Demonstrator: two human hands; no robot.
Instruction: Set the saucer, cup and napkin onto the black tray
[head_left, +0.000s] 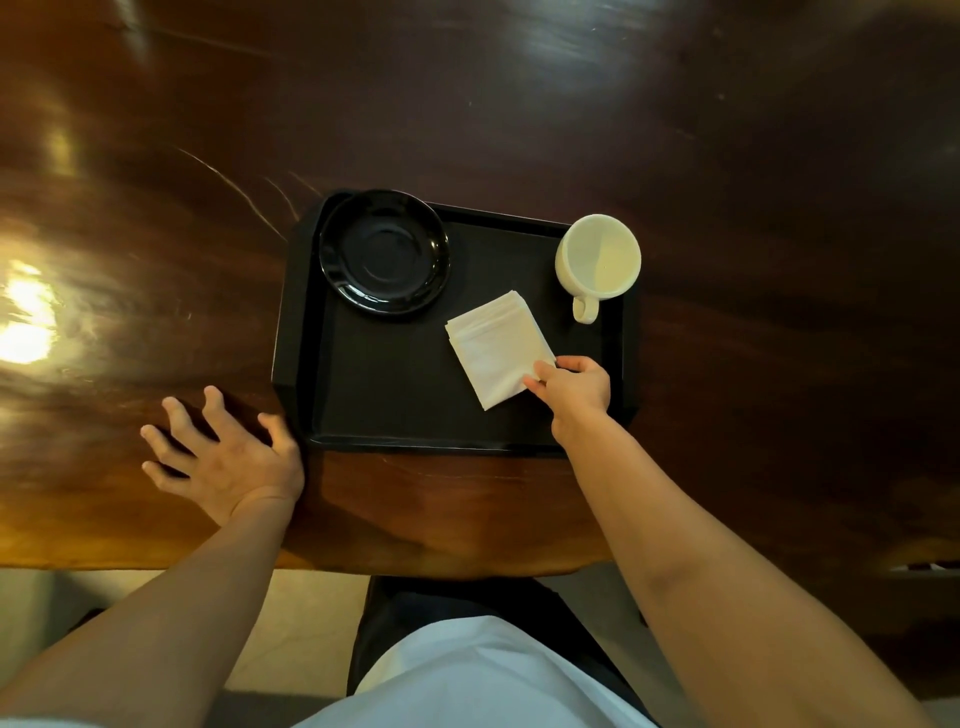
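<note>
All three pieces sit on the black tray (301, 332) already, so I'd say the job is nearly finished; only the letting go of the last one is left, and perhaps a tidy.

The tray lies in the middle of the frame on a dark, glossy wooden table (519, 104). It is a matte rectangle with a raised rim. At its upper left corner rests the saucer (383, 253), round, shiny black, shallow, its edge close against the tray's rim. At the upper right stands the cup (598, 257), cream-coloured, upright, empty as far as I can see, handle pointing toward the person. Between them and a little lower lies the napkin (496, 349), a folded white square turned at an angle, flat on the tray floor.

The right hand (574, 387) pinches the napkin's lower right corner between thumb and fingertips. The left hand (228, 457), lower left of the frame, rests on the table with fingers spread, holding nothing, its thumb just beside the tray's near corner.
</note>
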